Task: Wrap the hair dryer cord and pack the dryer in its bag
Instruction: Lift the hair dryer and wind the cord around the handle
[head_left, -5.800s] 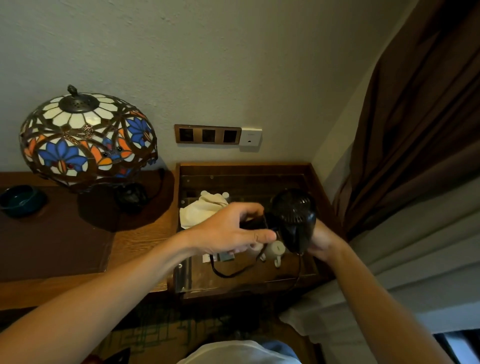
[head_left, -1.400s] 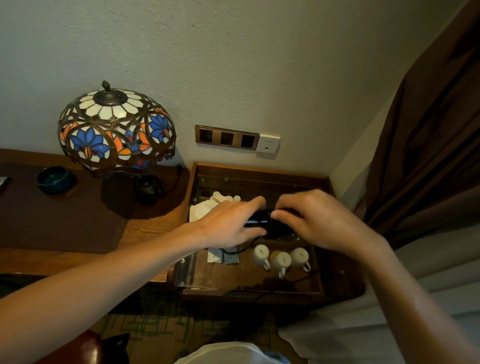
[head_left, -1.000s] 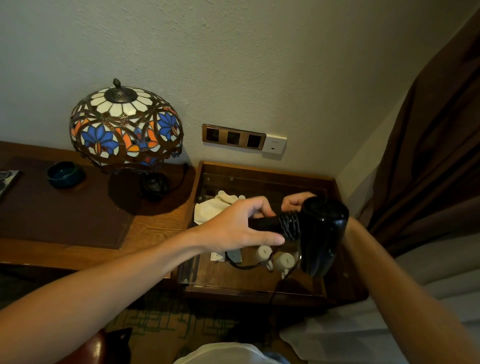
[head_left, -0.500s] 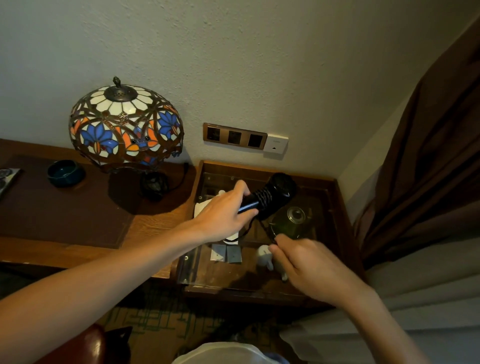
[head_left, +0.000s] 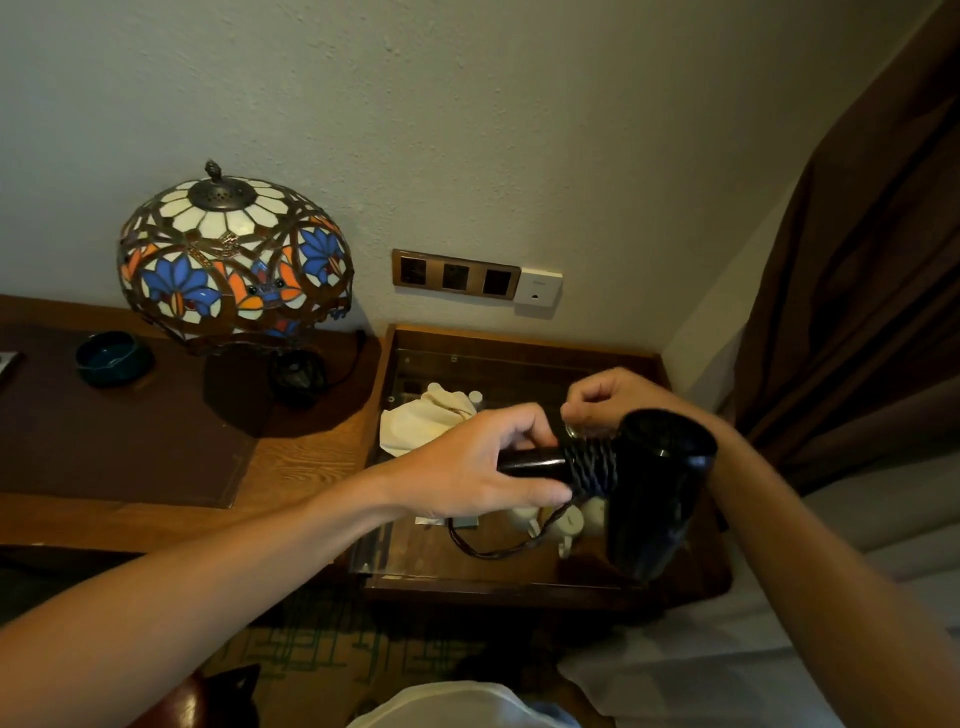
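The person is holding a black hair dryer in the air above a wooden side table whose top is covered by a glass sheet. The left hand is gripping the dryer's handle, fingers curled over the top and thumb underneath, with the handle lying roughly level and pointing left. The dryer's barrel is hanging down and to the right of the handle. The cord is sitting in tight coils around the handle, right where it meets the barrel, and the loose remainder is drooping in a loop below the left hand, hanging over the glass.

The right hand is raised just behind the coils, fingers bent into a loose fist with thumb and fingertips pinched together; what it is pinching cannot be made out, though it is sitting close to the wrapped cord.

A cream cloth bag is lying crumpled on the glass at the back left of the table, behind the left hand. Small white cups are standing on the glass under the dryer, partly hidden by it. To the left, a stained-glass lamp and a dark teal bowl are resting on a wooden desk. A brown curtain is hanging at the right.
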